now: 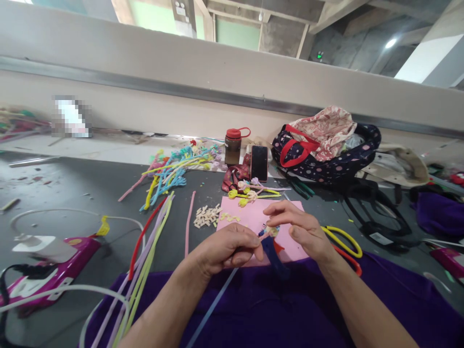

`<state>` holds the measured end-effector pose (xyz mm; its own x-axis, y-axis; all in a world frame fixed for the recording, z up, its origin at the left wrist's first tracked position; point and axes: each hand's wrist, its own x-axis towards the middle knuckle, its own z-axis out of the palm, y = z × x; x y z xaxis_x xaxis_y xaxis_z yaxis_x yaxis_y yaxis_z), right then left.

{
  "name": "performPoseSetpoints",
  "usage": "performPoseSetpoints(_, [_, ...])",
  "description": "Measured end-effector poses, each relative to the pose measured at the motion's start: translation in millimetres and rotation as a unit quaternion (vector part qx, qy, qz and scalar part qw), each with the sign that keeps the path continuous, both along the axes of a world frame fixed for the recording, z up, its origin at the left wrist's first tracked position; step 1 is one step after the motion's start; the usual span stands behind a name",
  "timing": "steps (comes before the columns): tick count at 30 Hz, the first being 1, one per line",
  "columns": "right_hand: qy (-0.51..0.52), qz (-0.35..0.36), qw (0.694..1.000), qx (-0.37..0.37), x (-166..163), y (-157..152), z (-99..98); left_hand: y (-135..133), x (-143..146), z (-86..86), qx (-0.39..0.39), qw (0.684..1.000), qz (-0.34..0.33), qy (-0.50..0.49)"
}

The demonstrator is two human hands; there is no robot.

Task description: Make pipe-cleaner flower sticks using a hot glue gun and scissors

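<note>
Above a pink sheet (228, 210), my left hand (232, 246) is closed in a pinch on a thin pink stem (265, 236). A small cream and blue flower head (272, 231) sits at the stem's far end. My right hand (299, 227) curves over the flower head, its fingers apart; whether a fingertip touches it I cannot tell. Below the flower are a dark blue strip (273, 256) and a bit of orange-red material (278, 246). A light blue strip (213, 307) runs down from under my left hand across the purple cloth (246, 309).
Small cream pieces (206, 216) lie in a pile beside the sheet. Long coloured strips (155, 237) and a magenta tool (68, 263) with cables are at left. Behind stand a bottle (233, 150), a phone (259, 163), finished flowers (250, 193) and a dotted bag (326, 154).
</note>
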<state>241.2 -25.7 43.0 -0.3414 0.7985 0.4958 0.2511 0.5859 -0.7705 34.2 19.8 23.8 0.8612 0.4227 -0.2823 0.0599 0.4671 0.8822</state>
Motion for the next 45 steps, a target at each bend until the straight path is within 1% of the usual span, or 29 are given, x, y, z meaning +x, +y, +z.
performPoseSetpoints(19, [0.004, -0.004, 1.0, 0.0, 0.0, 0.3, -1.1, 0.1, -1.0, 0.0, -0.004, 1.0, 0.006, -0.002])
performPoseSetpoints(21, [0.027, -0.016, 0.999, -0.007, -1.3, 0.7, -2.9, 0.6, -0.8, -0.9, -0.009, 1.0, 0.009, -0.012])
performPoseSetpoints(24, [0.1, -0.057, 0.993, -0.029, -3.7, 2.2, -7.7, 0.8, 0.1, -1.8, -0.022, 0.999, 0.02, -0.04])
performPoseSetpoints(27, [0.169, -0.112, 0.976, -0.083, -5.4, 4.2, -13.7, -1.5, 2.2, -0.2, -0.044, 0.994, 0.051, -0.084])
performPoseSetpoints(29, [0.189, -0.141, 0.964, -0.126, -6.2, 4.4, -17.1, -4.2, 4.2, 2.7, -0.049, 0.985, 0.101, -0.127])
performPoseSetpoints(30, [0.192, -0.147, 0.96, -0.142, -6.9, 3.9, -18.1, -5.5, 5.2, 4.4, -0.041, 0.978, 0.139, -0.149])
performPoseSetpoints(33, [0.173, -0.128, 0.959, -0.182, -12.9, -0.2, -17.6, -7.7, 7.7, 8.2, -0.013, 0.949, 0.241, -0.204])
performPoseSetpoints(35, [0.146, -0.1, 0.959, -0.219, -21.3, -4.2, -13.7, -7.8, 8.5, 8.9, -0.004, 0.932, 0.285, -0.225])
performPoseSetpoints(37, [0.12, -0.072, 0.958, -0.249, -33.0, -7.3, -7.9, -7.9, 8.8, 8.7, 0.009, 0.921, 0.301, -0.248])
performPoseSetpoints(40, [0.102, -0.039, 0.96, -0.257, -52.0, -8.2, -1.0, -9.4, 8.1, 8.3, 0.01, 0.924, 0.29, -0.249])
performPoseSetpoints(42, [0.108, -0.025, 0.958, -0.264, -61.7, -6.6, -0.5, -10.4, 6.9, 8.2, 0.011, 0.93, 0.283, -0.234])
performPoseSetpoints(45, [0.131, -0.02, 0.952, -0.277, -68.6, -3.9, -6.4, -10.1, 5.0, 7.1, 0.023, 0.938, 0.278, -0.208])
